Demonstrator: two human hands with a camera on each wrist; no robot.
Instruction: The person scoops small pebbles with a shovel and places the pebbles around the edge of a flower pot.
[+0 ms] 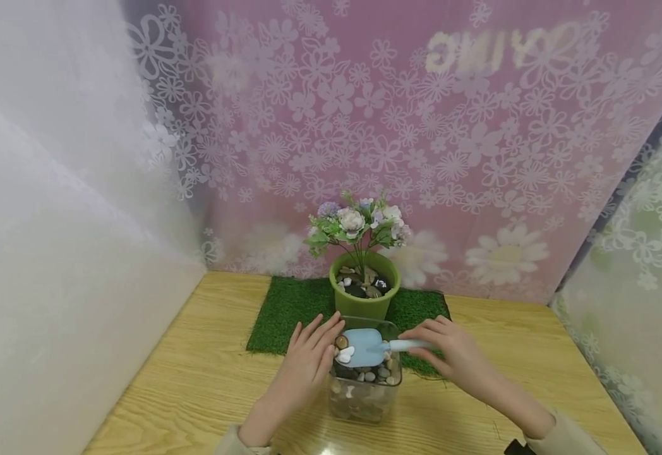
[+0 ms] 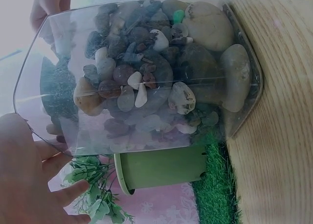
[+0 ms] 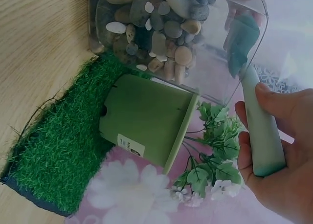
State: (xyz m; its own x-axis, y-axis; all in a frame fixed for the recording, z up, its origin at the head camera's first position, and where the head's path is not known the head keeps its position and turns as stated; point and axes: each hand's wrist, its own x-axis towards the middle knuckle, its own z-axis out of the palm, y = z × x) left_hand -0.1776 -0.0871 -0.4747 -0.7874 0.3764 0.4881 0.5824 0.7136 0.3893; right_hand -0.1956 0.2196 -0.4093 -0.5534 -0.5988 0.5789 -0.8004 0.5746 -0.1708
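Observation:
My right hand (image 1: 450, 351) grips the pale handle of a small blue shovel (image 1: 363, 347). Its blade lies over the opening of a clear plastic box (image 1: 365, 404), with a brown stone (image 1: 341, 342) and white stones (image 1: 345, 355) on it. Many pebbles (image 2: 137, 82) fill the lower part of the box. At the box's left rim rests my left hand (image 1: 308, 354), fingers extended and close to the blade's tip. Behind the box stands a green flowerpot (image 1: 363, 308) holding stones and artificial flowers (image 1: 356, 221). The right wrist view shows fingers and thumb round the shovel handle (image 3: 264, 131).
Under the flowerpot lies a green artificial grass mat (image 1: 291, 316) on the wooden table (image 1: 211, 373). A pink floral cloth (image 1: 308, 126) hangs close behind the pot. White panels or curtains (image 1: 69, 221) border the table's sides.

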